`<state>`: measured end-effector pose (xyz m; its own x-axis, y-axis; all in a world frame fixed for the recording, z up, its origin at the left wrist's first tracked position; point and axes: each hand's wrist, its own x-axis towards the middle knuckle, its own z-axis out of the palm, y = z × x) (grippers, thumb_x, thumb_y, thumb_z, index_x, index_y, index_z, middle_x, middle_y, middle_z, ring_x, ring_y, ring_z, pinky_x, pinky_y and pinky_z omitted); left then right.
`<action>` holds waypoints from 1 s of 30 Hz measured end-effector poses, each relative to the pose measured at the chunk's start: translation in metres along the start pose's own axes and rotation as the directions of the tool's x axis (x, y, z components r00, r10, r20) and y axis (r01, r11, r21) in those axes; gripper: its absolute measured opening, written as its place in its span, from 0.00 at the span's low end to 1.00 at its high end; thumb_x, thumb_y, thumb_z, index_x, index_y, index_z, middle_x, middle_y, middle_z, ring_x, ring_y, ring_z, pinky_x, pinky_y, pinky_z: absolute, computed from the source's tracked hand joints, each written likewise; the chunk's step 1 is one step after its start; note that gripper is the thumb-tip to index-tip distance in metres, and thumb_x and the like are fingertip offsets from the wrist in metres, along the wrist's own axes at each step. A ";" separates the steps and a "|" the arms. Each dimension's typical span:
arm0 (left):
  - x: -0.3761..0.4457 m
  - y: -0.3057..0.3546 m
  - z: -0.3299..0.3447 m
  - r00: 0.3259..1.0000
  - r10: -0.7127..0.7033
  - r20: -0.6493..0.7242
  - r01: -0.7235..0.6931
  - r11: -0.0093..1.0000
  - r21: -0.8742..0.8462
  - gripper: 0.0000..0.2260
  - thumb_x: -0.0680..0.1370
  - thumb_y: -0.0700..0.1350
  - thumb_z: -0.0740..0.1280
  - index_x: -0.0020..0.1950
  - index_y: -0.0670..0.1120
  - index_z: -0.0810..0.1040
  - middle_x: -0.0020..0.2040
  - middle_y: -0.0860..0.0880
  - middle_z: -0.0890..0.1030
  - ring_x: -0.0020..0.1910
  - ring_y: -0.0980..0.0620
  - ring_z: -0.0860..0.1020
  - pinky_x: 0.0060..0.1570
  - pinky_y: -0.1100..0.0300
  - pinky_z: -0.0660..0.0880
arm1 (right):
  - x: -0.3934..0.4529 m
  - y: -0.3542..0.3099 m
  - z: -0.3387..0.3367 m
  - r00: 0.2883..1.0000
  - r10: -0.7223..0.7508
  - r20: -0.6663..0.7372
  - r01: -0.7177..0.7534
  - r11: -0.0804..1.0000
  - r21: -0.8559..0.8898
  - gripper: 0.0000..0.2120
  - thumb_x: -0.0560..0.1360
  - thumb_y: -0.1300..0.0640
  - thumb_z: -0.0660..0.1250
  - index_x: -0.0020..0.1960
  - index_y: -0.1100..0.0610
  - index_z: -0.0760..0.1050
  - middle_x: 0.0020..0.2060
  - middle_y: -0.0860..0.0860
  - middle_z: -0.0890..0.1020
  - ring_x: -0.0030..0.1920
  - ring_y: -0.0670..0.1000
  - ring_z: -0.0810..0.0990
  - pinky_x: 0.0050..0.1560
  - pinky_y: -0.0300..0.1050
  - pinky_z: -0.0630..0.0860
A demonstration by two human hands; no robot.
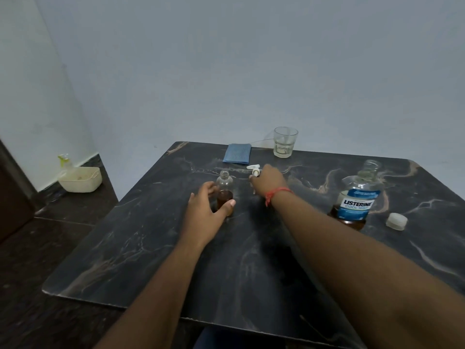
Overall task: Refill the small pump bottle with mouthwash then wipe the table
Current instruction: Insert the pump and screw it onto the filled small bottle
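At frame centre, on a dark marble-patterned table (151,260): one small pump bottle (224,191), clear, upright, neck open, amber liquid filling roughly its lower third. The left hand (208,207) curls around its lower body, thumb tip on the near side, fingers wrapped round the far side.

Just right of it: the pump head (254,170), white, lying off the bottle on the table. The right hand (268,181) reaches over it with fingers bent down on it; whether they actually pinch it cannot be told, since the hand's back hides the fingertips. A red thread band (275,193) circles that wrist.

Right of frame: one mouthwash bottle (357,197), large, upright, uncapped, blue Listerine label, dark liquid low in its base. Its white cap (396,221) lies just beside it, further right, apart from it.

Upper centre, at the table's far edge: one folded blue cloth (237,153); to its right, one clear drinking glass (284,142), upright.

Left of frame, on the floor by the wall: one cream basket (80,182), a spray bottle (65,161) standing behind it.
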<state>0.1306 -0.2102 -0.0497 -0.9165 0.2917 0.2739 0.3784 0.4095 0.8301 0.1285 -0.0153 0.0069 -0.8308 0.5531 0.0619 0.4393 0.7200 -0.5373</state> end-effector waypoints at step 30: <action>-0.004 0.014 -0.004 0.997 0.041 0.063 -0.047 0.994 0.096 0.27 0.79 0.51 0.70 0.77 0.53 0.65 0.66 0.48 0.80 0.61 0.52 0.79 0.58 0.57 0.75 | -0.038 0.010 -0.038 0.980 0.079 0.182 -0.198 0.429 0.881 0.04 0.77 0.64 0.66 0.45 0.59 0.72 0.35 0.53 0.73 0.30 0.47 0.71 0.24 0.38 0.69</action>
<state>0.1391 -0.2085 -0.0370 -0.8902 0.3621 0.2765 0.4318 0.4767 0.7657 0.1771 -0.0132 0.0311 -0.8418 0.5227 -0.1349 0.0519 -0.1703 -0.9840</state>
